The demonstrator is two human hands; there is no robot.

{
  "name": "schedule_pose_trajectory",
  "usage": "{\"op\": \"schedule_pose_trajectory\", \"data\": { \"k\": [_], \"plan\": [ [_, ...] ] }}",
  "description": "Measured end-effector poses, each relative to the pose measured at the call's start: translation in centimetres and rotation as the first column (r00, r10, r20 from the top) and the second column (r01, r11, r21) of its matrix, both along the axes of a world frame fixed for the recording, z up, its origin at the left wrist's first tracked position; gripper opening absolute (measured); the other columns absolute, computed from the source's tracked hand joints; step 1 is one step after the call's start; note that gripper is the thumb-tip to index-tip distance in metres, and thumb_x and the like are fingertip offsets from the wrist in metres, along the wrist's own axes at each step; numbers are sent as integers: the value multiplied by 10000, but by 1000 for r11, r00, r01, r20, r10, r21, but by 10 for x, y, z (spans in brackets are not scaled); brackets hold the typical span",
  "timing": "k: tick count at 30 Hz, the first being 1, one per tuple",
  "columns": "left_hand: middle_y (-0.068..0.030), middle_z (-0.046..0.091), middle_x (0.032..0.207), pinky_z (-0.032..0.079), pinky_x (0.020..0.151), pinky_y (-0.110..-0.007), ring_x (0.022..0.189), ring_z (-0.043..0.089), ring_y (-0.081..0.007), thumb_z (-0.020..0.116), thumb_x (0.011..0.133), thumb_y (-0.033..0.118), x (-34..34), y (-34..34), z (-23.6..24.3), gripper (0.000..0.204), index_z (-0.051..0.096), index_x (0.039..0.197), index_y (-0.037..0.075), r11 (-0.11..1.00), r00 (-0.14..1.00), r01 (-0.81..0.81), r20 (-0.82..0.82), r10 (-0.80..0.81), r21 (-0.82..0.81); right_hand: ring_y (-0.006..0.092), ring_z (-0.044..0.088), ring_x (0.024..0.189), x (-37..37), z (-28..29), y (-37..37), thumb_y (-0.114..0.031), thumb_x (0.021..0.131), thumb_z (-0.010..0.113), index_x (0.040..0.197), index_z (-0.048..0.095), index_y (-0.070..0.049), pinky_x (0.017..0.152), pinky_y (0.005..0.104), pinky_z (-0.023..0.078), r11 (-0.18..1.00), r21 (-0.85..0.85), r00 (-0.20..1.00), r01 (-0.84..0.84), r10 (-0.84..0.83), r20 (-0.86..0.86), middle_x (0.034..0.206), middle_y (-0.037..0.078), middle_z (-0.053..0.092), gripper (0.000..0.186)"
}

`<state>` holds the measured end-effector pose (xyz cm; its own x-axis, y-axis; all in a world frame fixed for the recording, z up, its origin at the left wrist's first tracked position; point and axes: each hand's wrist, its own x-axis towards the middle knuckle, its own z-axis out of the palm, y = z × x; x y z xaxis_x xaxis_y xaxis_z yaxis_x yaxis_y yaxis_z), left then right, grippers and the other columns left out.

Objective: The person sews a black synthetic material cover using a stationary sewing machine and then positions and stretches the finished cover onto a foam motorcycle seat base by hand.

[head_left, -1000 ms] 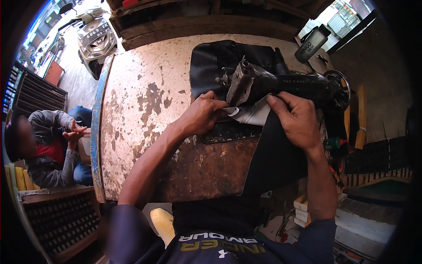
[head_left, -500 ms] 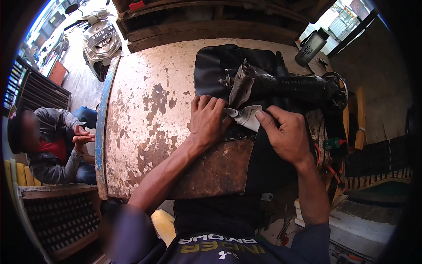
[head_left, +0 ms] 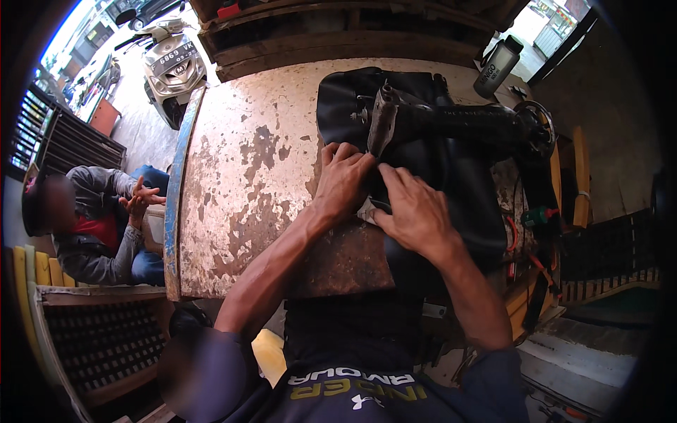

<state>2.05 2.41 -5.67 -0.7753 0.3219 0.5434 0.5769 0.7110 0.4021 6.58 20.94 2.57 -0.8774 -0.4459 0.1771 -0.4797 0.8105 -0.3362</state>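
Black material (head_left: pixel 469 204) spreads beneath the sewing machine (head_left: pixel 462 124) and toward six o'clock, seemingly kept flat by the surface (head_left: pixel 229 190). The left hand (head_left: pixel 344 182) curls at the machine's eight o'clock, the right hand (head_left: pixel 417 213) at seven, apparently steadying it; whether either pinches cannot be told.

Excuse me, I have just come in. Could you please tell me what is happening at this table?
A person is handling a smooth black sheet at a black sewing machine on a worn table. The left hand is close to the machine's head; the right hand is just beside it, its thumb at a pale piece of material. The sheet lies on both sides of the machine; the needle is hidden. Another person sits left of the table.
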Motion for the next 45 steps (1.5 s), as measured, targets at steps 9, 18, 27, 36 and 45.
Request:
{"op": "schedule_pose_trajectory", "data": {
  "k": [9,18,27,36,45],
  "plan": [
    [-133,640,1181,467,994,-486,1095,591,-360,760,866,101,32,-2,-5,285,634,1118,58,948,957,-284,-21,290,145,481,721,1025,-58,-32,50,-171,919,549,1114,752,43,909,490,573,891,-269,930,365,-337,146,1049,315,738,353],
    [-108,674,1086,462,955,-469,1087,633,-325,773,884,216,23,31,-5,247,675,1068,84,925,919,-380,112,379,-8,313,776,949,-62,13,44,-179,926,562,1129,756,31,850,391,559,854,-377,917,358,-245,316,999,268,761,351],
    [-103,707,1082,463,1015,-471,1122,663,-309,694,902,105,-1,11,-22,188,693,1088,74,980,982,-185,28,187,-73,359,752,877,-54,21,47,-151,918,554,1089,754,3,821,409,556,898,-364,947,248,-146,285,944,223,754,304],
    [-36,734,1063,445,1060,-458,1112,667,-238,682,881,93,-18,-23,-3,262,793,1107,165,988,990,129,72,-123,-90,377,739,970,-54,31,48,-120,902,581,1082,763,11,882,427,562,942,-321,971,96,-18,239,1027,225,736,288],
    [20,694,1143,441,1094,-463,1157,636,-187,654,889,214,-22,-51,3,284,776,1145,203,795,934,343,93,-344,-501,374,729,1034,-37,17,35,-289,1030,692,1236,740,-19,904,438,572,877,-369,745,-307,463,481,1100,186,735,343]
  ]
}}
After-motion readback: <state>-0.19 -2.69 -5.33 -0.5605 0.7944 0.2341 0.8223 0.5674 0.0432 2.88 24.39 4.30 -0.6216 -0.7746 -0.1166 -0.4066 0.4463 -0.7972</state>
